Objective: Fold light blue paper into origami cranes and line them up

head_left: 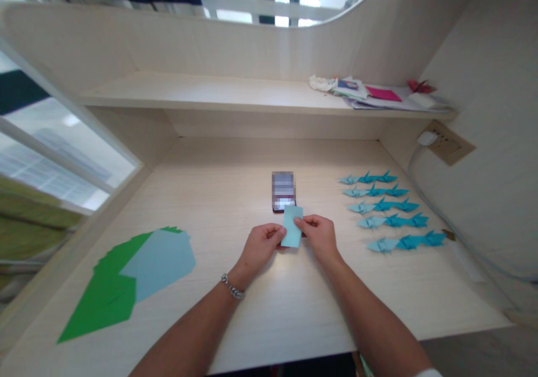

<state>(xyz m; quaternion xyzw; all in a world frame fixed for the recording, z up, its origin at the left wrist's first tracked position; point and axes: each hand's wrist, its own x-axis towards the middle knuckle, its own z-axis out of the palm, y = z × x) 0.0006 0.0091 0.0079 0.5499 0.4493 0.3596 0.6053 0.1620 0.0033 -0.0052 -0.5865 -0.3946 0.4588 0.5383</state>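
Both hands pinch one folded light blue paper (292,227) just above the pale wooden desk (269,304). My left hand (263,244), with a bracelet at its wrist, grips the paper's left edge. My right hand (320,235) grips its right edge. A phone (283,191) lies flat right behind the paper. To the right lie rows of several folded blue paper cranes (389,210).
A fanned stack of green sheets (107,290) with a light blue sheet (162,259) on top lies at the left. A shelf (210,94) above carries papers and a pink card (382,93) at its right end. A wall socket (446,142) with a cable sits at the right.
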